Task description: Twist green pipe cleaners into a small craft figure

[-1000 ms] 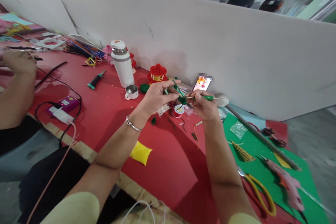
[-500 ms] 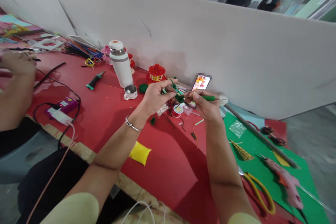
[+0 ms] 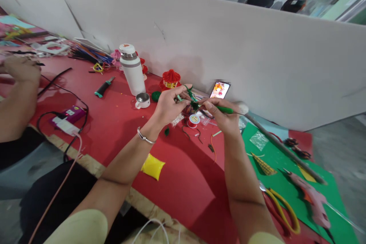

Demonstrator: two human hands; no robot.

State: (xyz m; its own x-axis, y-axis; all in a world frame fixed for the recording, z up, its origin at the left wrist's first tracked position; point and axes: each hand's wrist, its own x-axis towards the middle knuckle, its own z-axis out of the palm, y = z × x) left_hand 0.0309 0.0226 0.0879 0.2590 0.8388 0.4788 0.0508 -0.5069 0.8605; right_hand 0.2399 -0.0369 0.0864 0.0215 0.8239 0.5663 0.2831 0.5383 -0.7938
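My left hand (image 3: 169, 106) pinches a small dark green crochet piece (image 3: 195, 105), with green yarn (image 3: 188, 91) looped over its raised index finger. From the right, my right hand (image 3: 224, 116) grips a crochet hook by its green handle (image 3: 225, 109); its tip meets the crochet piece. Beneath the hands are a spool of red thread (image 3: 193, 121) and a small bag of white beads (image 3: 177, 119). A green yarn ball (image 3: 156, 96) rests left of my left hand. Behind my right hand, a phone (image 3: 220, 90) shows a lit picture.
A white thermos (image 3: 132, 70) and its cup (image 3: 142, 100) stand left. At right, a pink glue gun (image 3: 310, 200) and yellow-handled scissors (image 3: 283, 207) lie by a green sheet (image 3: 320, 167). A yellow packet (image 3: 153, 166) lies near my left forearm. Another person's hand (image 3: 23, 69) is far left.
My right hand and the hook have shifted slightly, and the handle now slopes down more to the right. My left hand holds nearly the same place.
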